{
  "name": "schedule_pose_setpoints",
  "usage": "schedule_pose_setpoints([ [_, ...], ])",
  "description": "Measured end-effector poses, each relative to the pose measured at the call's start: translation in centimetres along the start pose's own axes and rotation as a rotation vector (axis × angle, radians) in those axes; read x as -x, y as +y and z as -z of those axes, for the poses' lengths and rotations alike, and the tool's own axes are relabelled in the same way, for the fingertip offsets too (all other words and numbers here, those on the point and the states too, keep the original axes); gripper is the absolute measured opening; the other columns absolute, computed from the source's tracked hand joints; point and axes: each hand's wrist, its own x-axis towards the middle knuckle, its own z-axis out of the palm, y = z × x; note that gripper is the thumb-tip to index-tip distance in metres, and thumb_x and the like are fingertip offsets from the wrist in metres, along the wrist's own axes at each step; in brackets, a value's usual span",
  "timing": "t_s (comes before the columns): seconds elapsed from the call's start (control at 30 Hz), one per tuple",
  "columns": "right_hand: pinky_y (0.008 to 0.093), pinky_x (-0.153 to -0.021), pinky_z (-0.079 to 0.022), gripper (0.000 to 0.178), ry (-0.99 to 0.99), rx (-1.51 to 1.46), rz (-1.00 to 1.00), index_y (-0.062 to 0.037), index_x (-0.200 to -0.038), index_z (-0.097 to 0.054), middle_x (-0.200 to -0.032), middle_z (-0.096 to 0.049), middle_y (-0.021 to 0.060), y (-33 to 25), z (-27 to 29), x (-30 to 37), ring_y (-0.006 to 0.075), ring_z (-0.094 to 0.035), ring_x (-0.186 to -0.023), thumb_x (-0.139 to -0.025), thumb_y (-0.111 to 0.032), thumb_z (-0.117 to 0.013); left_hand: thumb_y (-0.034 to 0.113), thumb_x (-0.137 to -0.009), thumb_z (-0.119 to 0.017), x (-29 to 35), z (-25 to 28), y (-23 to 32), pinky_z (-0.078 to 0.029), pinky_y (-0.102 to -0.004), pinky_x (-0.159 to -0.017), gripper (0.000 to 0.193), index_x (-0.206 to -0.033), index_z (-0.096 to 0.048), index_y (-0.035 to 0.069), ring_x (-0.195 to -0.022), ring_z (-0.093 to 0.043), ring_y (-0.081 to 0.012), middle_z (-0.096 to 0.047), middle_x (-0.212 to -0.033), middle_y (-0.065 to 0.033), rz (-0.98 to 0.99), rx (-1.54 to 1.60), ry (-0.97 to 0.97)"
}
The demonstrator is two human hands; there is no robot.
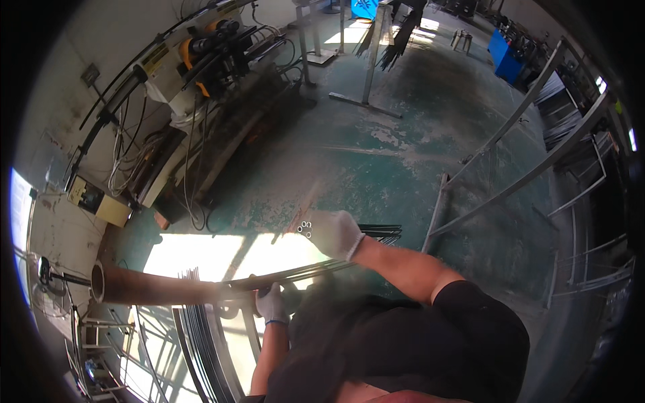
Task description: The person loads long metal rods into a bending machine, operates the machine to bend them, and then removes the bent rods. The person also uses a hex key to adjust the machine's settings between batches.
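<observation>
My right hand (332,234), in a pale knit glove, is closed around several thin metal tubes (383,232). Their round open ends show at its front, and their dark lengths trail off to the right behind it. Lower and to the left, my left hand (271,304), also gloved, is up against a bundle of long dark metal tubes (310,271). Its fingers look curled at the bundle, though they are partly hidden. A wide brown pipe (158,287) with an open end lies to the left, in line with that bundle.
Another stack of long dark bars (199,352) runs below the brown pipe. A metal frame (514,181) stands at the right. Machinery with cables (215,60) lines the left wall. A T-footed post (368,74) and a small stool (461,40) stand farther off on the green floor (336,171).
</observation>
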Motion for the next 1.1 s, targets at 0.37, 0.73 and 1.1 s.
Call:
schedule_pose_setpoints([
  [0.37,0.0498,-0.069,-0.058,0.030,0.130,0.228,-0.239,-0.0116,-0.100,-0.067,-0.084,-0.074,0.0144,6.4,9.2,-19.1,0.0398,-0.075,-0.079,-0.094,-0.040,-0.075,0.019,-0.107,-0.069,-7.7,-36.3,12.4,-0.052,-0.0372,-0.099,0.032,-0.134,-0.068,0.003,-0.112,-0.067,-0.0213,-0.074,-0.119,-0.0105,-0.677,-0.503,-1.241],
  [0.73,0.0499,-0.103,-0.052,0.097,0.142,0.108,0.021,-0.0064,-0.159,-0.041,-0.133,-0.063,0.0204,28.2,22.4,-28.1,0.0437,-0.062,-0.125,-0.083,-0.044,-0.088,0.016,-0.108,-0.064,-12.9,-61.5,23.2,-0.056,-0.0446,-0.098,0.019,-0.124,-0.069,0.006,-0.104,-0.070,-0.0285,-0.069,-0.111,-0.0104,-0.311,0.022,-1.065],
  [1.1,0.0504,-0.090,-0.059,0.047,-0.174,0.450,-0.592,-0.0079,-0.128,-0.065,-0.111,-0.074,0.0203,56.3,27.4,-21.4,0.0397,-0.074,-0.099,-0.084,-0.021,-0.075,0.024,-0.105,-0.069,-25.8,-77.0,41.8,-0.054,-0.0489,-0.088,0.029,-0.083,-0.056,0.009,-0.079,-0.059,-0.0266,-0.058,-0.079,-0.0064,-0.045,0.572,-0.992],
])
